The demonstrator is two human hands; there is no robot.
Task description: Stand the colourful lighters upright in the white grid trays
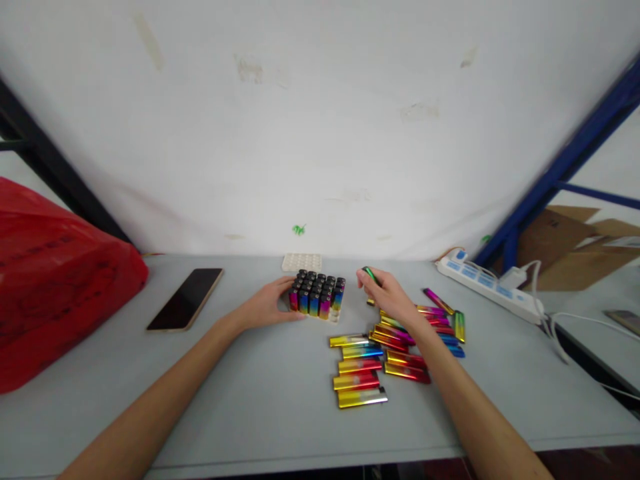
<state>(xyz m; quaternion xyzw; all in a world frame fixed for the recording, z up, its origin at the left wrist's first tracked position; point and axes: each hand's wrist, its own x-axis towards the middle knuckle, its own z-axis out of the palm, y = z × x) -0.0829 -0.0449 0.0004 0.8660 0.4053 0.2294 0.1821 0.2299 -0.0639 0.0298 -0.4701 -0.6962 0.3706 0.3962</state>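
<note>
White wall (320, 147) runs along the surface's far edge. The surface (240, 413) is lt. grey. Big red bag (60, 280) covers its left end, far-left corner incl. Cardboard box (565, 260) sits past the right edge. Loose lighters (357, 381), metallic yellow/red/blue etc., lie flat right of ctr., some lined up toward the near edge, others heaped under my rt. forearm. Power strip (493, 287) w/ white cables slants by the far-right corner. Dark-screened phone (186, 300) lies flat, left of ctr., btwn the bag & my left hand (267, 303). That hand's clamped on the left end of a pale tray (333, 316), thumb at the near side, fingers at the far side. Tray's abt. mid-surface, nearer the far edge, packed w/ upright lighters (316, 291), black tops up; its near-right corner shows bare. My right hand (385, 290) is up just right of the tray, thumb & fingers pinched tight on one green lighter (371, 275), apart from the rest. Second pale tray (302, 261) is behind the packed one, nr. the far edge.
</note>
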